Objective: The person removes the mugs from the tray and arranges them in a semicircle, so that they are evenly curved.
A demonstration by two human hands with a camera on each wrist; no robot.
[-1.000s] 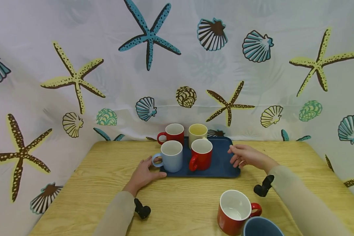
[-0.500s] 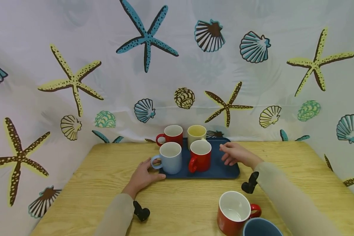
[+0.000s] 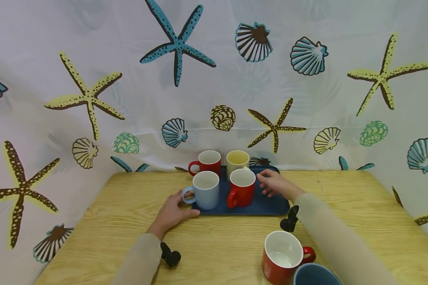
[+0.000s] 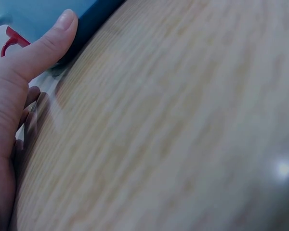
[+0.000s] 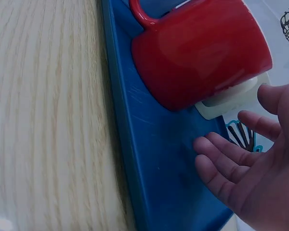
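Observation:
On a dark blue tray [image 3: 267, 204] stand a light blue mug [image 3: 208, 194] and a red mug [image 3: 243, 190] in front, a second red mug [image 3: 214, 162] and a cream mug [image 3: 235, 162] behind. My left hand [image 3: 172, 211] rests at the tray's front left corner, thumb along the rim and fingers beside the light blue mug's handle. My right hand [image 3: 276, 185] is over the tray's right part, fingers loosely bent and spread, just right of the front red mug. In the right wrist view nothing lies between those fingers [image 5: 229, 159].
Another red mug [image 3: 281, 257] and a dark blue mug [image 3: 315, 275] stand on the wooden table [image 3: 214, 249] near the front, beside my right forearm. A shell-patterned cloth [image 3: 207, 91] hangs right behind the tray.
My right hand has moved left from beyond the tray's right edge to close beside the front red mug. My left hand and the mugs stay in place.

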